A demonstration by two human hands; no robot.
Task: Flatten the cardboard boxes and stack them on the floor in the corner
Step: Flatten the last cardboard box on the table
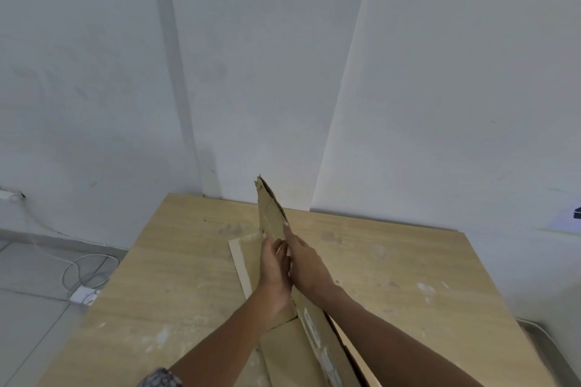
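A flattened cardboard box (314, 333) stands on its long edge on the wooden bench (176, 276), folded like a narrow ridge. Its long axis goes from the near edge of the bench, where it leaves the picture, toward the far edge. The far end is a torn tip that is raised above the bench top and points up and away, toward the wall (283, 72) behind the far edge. On the near part of the box a pale label is visible, but its print is too blurred to read.

The left hand (275, 267) lies against the left face of the box, and the right hand (303, 261) lies against the right face, so the cardboard is pressed between them around its middle. The grip of both hands is wide: the fingers are nearly straight and do not curl round the box. The right index finger stretches along the upper fold.

Just left of the box, a pale flat strip (240, 264) lies on the bench, almost parallel to it. On the floor (28, 308) beyond the left edge of the bench are white cables (78, 264) and a small white adapter (82, 296).
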